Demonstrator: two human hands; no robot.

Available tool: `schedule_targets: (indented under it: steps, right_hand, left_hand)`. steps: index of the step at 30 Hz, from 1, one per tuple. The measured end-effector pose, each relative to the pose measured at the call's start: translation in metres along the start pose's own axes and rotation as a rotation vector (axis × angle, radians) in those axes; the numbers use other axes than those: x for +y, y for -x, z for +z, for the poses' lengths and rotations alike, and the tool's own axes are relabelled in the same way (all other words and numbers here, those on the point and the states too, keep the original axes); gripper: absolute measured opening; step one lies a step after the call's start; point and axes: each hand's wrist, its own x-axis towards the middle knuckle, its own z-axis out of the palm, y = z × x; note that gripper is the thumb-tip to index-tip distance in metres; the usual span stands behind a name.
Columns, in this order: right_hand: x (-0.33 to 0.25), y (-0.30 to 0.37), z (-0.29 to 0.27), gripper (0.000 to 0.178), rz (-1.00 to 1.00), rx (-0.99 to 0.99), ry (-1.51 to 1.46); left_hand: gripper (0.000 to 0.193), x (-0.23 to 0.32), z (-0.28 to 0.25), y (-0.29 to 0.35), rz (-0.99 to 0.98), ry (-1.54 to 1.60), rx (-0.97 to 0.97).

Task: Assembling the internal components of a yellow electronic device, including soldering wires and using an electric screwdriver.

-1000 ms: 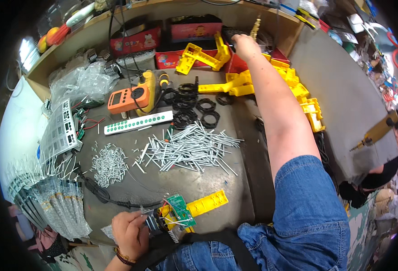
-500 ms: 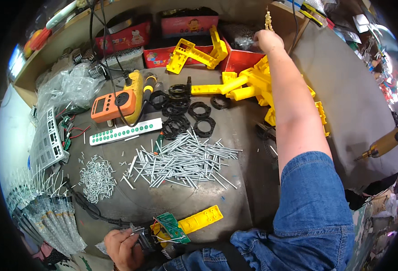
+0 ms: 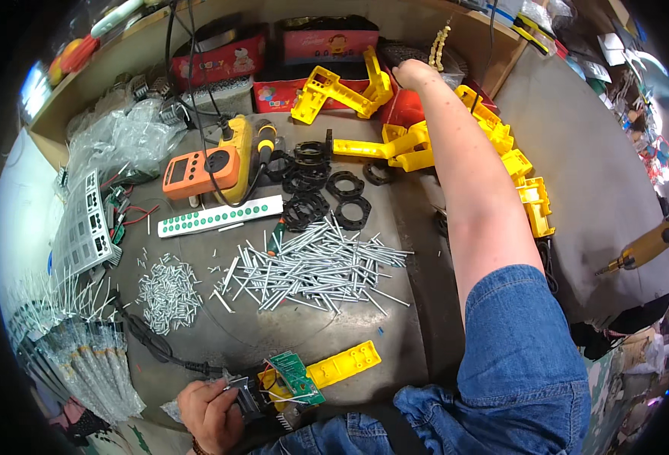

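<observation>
At the lower left, my left hand (image 3: 209,417) is closed around a dark block-shaped part (image 3: 249,400), which sits at the end of a long yellow plastic casing (image 3: 346,367). A green circuit board (image 3: 298,378) with thin wires stands tilted over that casing. My right arm stretches to the back of the bench. There my right hand (image 3: 416,74) is at a red box (image 3: 477,92) that has small dark contents in it. Its fingers are mostly hidden, so I cannot see what they touch. Yellow plastic shells (image 3: 494,130) lie beneath and beside the right forearm.
Long silver screws (image 3: 312,269) are heaped mid-bench, with short screws (image 3: 169,296) to their left. Black rings (image 3: 345,186), a white power strip (image 3: 221,217), an orange meter (image 3: 196,174) and a yellow-handled tool (image 3: 266,140) lie behind. An electric screwdriver (image 3: 642,244) is at right.
My right hand has moved left across the red box, its forearm swinging with it. The whole view has shifted slightly. My left hand keeps its hold on the dark part.
</observation>
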Motion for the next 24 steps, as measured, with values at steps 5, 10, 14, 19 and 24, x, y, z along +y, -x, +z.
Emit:
schedule_targets:
  steps: [5,10,14,19,24]
  right_hand:
    - [0.026,-0.040,0.014,0.041,-0.147,0.095,0.066]
    - [0.009,0.020,0.016,0.030,-0.019,0.321,-0.660]
    - [0.017,0.057,-0.006,0.035,-0.164,0.350,-1.305]
    - [0.016,0.123,-0.026,0.029,-0.386,-0.100,-1.862]
    - [-0.015,0.237,-0.065,0.037,-0.726,-0.378,-1.885]
  left_hand:
    - [0.024,-0.001,0.004,-0.003,0.010,0.020,0.049]
    - [0.021,0.001,-0.001,-0.002,-0.006,-0.013,0.025]
    - [0.024,0.000,0.001,0.000,0.006,-0.008,0.029]
    - [0.029,0.006,-0.007,0.001,-0.065,0.117,0.044]
    - [0.041,0.020,-0.037,-0.038,-0.140,0.494,-0.067]
